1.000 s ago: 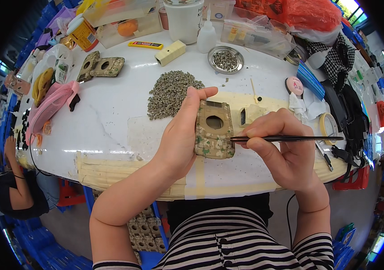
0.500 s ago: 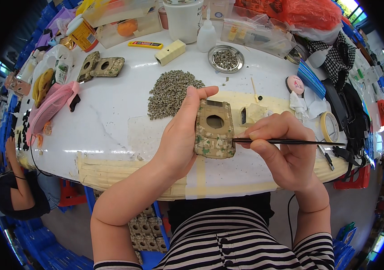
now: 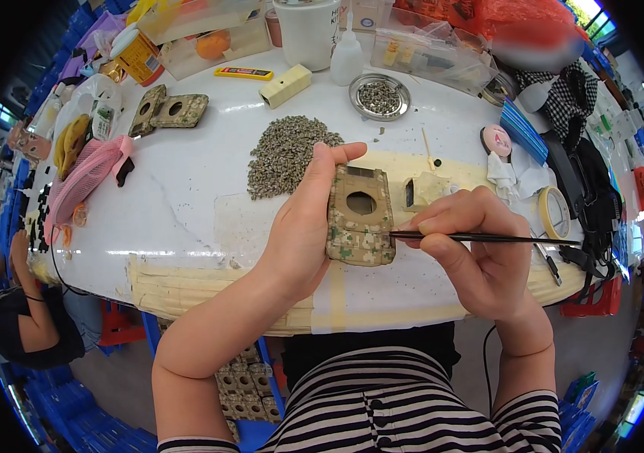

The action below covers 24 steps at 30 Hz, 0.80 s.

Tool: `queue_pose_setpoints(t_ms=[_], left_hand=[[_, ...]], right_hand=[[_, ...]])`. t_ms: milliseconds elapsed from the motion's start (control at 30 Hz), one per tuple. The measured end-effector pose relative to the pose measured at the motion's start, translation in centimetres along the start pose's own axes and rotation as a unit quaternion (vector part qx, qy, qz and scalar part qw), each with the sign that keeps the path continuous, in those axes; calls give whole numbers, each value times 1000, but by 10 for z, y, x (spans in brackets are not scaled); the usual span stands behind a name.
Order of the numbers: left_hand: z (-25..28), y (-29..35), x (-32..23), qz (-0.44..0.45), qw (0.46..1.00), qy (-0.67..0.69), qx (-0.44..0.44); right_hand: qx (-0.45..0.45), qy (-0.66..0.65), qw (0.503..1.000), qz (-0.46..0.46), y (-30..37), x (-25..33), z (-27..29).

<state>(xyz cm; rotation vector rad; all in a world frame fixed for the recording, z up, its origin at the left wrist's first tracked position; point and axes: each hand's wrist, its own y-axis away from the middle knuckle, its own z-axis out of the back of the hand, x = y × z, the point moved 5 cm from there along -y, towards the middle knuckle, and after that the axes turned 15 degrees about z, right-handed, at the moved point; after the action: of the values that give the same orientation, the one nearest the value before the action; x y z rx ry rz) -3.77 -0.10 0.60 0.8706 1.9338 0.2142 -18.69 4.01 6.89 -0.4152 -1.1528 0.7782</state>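
My left hand (image 3: 301,226) holds a camouflage-patterned toy tank hull (image 3: 359,240) with a round hole in it, tilted up above the table. The thumb lies along its left edge; the other fingers are mostly hidden behind it. In a pinch, my right hand (image 3: 484,253) grips a thin dark pointed tool (image 3: 518,239), tweezers or a fine brush, I cannot tell which. Its tip meets the hull's right edge, below the hole. Beyond my left hand lies a heap of small grey-brown parts (image 3: 284,155).
A metal dish (image 3: 405,102) of small parts stands at the back, beside a white squeeze bottle (image 3: 347,60). Two more camouflage hulls (image 3: 181,111) lie at the left, past a pink mesh bag (image 3: 88,181). A tape roll (image 3: 553,213) sits right. Another person's arm (image 3: 27,279) shows far left.
Both hands keep almost the same place, with the tool's tip still at the hull's right edge. The hull's tilt has shifted very slightly.
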Motion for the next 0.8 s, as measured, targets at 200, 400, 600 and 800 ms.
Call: queue_pose_setpoints(t_ms=[200, 400, 600, 800], left_hand=[[1, -1, 1, 0, 1000, -1, -3], [0, 0, 0, 0, 1000, -2, -5], [1, 0, 1, 3, 1000, 5, -2], [2, -1, 1, 4, 1000, 6, -5]], right_hand=[[7, -3, 1000, -4, 0, 0, 0], [0, -6, 1000, 2, 1, -1, 0], [2, -1, 1000, 1, 1, 0, 0], [1, 2, 1000, 4, 1, -1, -1]])
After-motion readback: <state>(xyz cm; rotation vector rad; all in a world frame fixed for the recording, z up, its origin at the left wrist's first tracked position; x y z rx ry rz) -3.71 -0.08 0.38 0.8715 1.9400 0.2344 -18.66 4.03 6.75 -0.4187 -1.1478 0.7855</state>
